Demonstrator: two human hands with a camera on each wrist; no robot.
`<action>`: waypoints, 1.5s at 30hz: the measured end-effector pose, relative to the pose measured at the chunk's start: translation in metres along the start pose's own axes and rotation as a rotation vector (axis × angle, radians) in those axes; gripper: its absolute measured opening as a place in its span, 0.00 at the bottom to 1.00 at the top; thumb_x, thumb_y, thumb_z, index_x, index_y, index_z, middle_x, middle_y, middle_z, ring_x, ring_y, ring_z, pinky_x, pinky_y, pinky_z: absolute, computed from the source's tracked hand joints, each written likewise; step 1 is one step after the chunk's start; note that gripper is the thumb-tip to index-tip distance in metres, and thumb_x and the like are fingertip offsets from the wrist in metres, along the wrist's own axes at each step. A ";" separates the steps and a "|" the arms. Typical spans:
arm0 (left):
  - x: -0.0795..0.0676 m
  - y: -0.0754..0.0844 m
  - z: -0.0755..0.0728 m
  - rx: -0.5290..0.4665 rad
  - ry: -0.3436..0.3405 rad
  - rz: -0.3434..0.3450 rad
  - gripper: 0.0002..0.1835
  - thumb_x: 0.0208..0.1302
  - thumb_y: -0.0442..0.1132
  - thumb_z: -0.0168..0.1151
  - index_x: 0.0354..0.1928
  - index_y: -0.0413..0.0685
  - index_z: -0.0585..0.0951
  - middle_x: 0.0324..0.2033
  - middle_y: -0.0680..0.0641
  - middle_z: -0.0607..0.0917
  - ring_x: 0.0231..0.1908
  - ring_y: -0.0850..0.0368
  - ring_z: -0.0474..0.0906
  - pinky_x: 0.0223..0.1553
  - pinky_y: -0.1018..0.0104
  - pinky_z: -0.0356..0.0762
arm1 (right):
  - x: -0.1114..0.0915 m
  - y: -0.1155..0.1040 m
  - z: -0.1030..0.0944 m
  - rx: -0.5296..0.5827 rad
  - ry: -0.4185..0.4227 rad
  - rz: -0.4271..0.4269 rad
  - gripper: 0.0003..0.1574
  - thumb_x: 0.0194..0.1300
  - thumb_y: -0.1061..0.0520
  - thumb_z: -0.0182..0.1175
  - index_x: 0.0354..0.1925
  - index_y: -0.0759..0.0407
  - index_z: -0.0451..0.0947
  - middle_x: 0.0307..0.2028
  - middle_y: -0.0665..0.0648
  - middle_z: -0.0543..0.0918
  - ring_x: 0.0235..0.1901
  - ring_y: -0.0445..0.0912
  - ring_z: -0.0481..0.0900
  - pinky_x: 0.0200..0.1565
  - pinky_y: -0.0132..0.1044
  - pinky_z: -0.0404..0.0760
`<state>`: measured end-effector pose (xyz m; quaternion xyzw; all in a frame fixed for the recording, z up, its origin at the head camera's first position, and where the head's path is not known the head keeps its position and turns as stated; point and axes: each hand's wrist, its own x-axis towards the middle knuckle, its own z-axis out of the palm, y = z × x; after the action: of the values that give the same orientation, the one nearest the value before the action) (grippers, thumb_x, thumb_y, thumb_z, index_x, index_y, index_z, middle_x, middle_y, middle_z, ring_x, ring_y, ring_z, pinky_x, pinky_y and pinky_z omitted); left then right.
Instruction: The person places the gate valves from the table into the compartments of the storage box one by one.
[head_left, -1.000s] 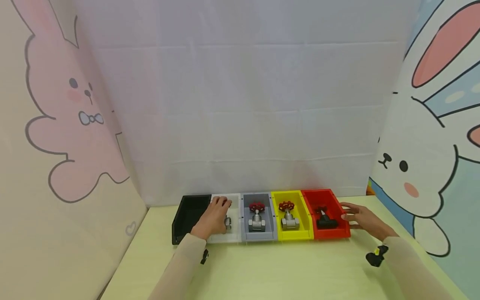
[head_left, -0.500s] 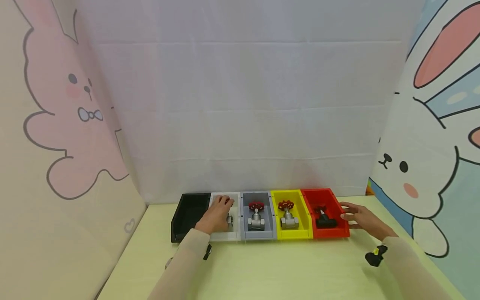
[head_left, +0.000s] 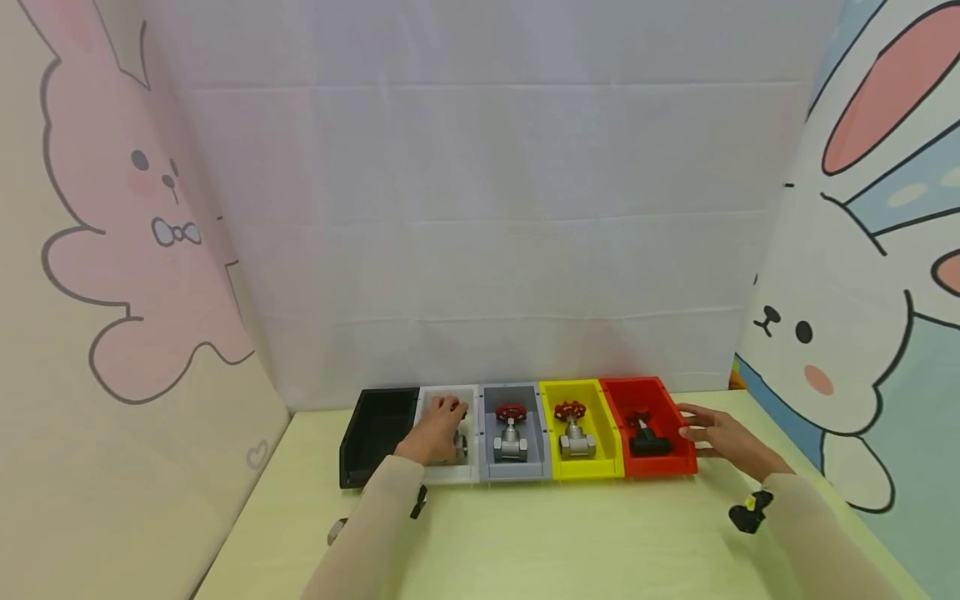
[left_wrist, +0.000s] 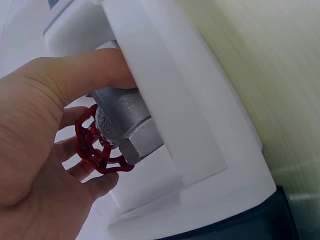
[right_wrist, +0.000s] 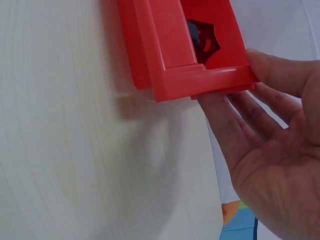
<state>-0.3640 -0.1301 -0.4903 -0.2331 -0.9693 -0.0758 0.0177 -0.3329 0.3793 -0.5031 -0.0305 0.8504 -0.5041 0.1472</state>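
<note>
In the head view my left hand [head_left: 431, 435] reaches into the white bin [head_left: 459, 475]. Seen from the left wrist, its thumb lies along the metal body of a gate valve [left_wrist: 122, 111], while the other fingers curl about the valve's red handwheel [left_wrist: 95, 145]. The thumb tip is hidden behind the bin's wall. At the far right end of the row, my right hand [head_left: 731, 443] holds the side of the red bin [right_wrist: 210, 80], thumb at the rim and fingers against the outside. Inside that bin lies a black valve [head_left: 649, 442] with a dark red handwheel.
The bins stand side by side against the white backdrop [head_left: 510, 208]. Silver valves with red handwheels sit in the grey bin [head_left: 517, 472] and the yellow bin [head_left: 588, 471]. A black bin [head_left: 375, 433] ends the row. A grey rounded object [head_left: 337, 530] shows beside the left sleeve.
My left hand has shifted slightly right within the white bin, its fingers around the valve. A grey object has come into sight beside the left sleeve. The right hand stays on the red bin.
</note>
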 end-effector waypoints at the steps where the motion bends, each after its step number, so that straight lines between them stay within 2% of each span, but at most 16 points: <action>1: 0.001 0.000 0.001 0.002 -0.005 -0.002 0.44 0.39 0.33 0.74 0.64 0.47 0.67 0.61 0.43 0.67 0.62 0.44 0.60 0.57 0.52 0.70 | 0.000 0.000 0.000 0.001 0.001 0.000 0.44 0.67 0.46 0.54 0.72 0.57 0.46 0.69 0.71 0.55 0.63 0.64 0.64 0.53 0.51 0.77; 8: 0.002 0.000 0.007 0.008 -0.029 -0.004 0.43 0.40 0.34 0.73 0.64 0.46 0.67 0.61 0.43 0.67 0.62 0.44 0.60 0.55 0.54 0.72 | -0.001 0.000 0.001 -0.006 -0.001 -0.002 0.45 0.67 0.47 0.54 0.72 0.58 0.46 0.69 0.72 0.55 0.62 0.65 0.65 0.53 0.52 0.77; 16: 0.004 -0.001 0.013 0.012 -0.046 -0.025 0.42 0.43 0.36 0.73 0.64 0.46 0.67 0.62 0.43 0.67 0.62 0.44 0.60 0.59 0.52 0.69 | -0.004 -0.002 0.003 -0.015 0.007 0.007 0.46 0.66 0.47 0.54 0.72 0.58 0.45 0.68 0.72 0.56 0.62 0.64 0.66 0.54 0.52 0.77; 26: 0.006 -0.003 0.015 0.028 -0.036 -0.023 0.39 0.46 0.33 0.68 0.64 0.46 0.67 0.61 0.43 0.68 0.62 0.43 0.61 0.59 0.51 0.68 | -0.005 -0.003 0.002 -0.005 0.006 0.013 0.47 0.67 0.46 0.54 0.73 0.60 0.43 0.69 0.73 0.54 0.63 0.66 0.64 0.54 0.52 0.76; 32: 0.005 -0.002 0.016 0.005 -0.033 -0.033 0.39 0.46 0.33 0.68 0.64 0.46 0.66 0.62 0.42 0.67 0.63 0.43 0.60 0.59 0.51 0.68 | -0.004 -0.005 0.002 0.002 0.007 0.034 0.46 0.67 0.47 0.54 0.73 0.59 0.44 0.68 0.73 0.56 0.62 0.63 0.67 0.55 0.52 0.76; 38: 0.001 0.002 0.015 -0.031 -0.060 -0.067 0.38 0.50 0.31 0.66 0.66 0.47 0.65 0.67 0.42 0.63 0.67 0.43 0.57 0.64 0.50 0.64 | -0.003 -0.002 0.004 0.008 0.021 0.030 0.46 0.66 0.49 0.55 0.72 0.60 0.44 0.68 0.73 0.55 0.62 0.66 0.65 0.53 0.53 0.76; 45: -0.004 0.001 0.011 -0.032 -0.035 -0.016 0.37 0.50 0.33 0.67 0.65 0.46 0.67 0.67 0.41 0.64 0.66 0.42 0.59 0.63 0.48 0.65 | -0.002 0.000 0.004 0.025 0.026 0.017 0.46 0.66 0.49 0.55 0.72 0.61 0.44 0.68 0.74 0.54 0.63 0.67 0.63 0.53 0.53 0.77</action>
<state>-0.3599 -0.1294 -0.5012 -0.2267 -0.9700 -0.0873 -0.0036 -0.3301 0.3760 -0.5043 -0.0148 0.8463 -0.5136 0.1406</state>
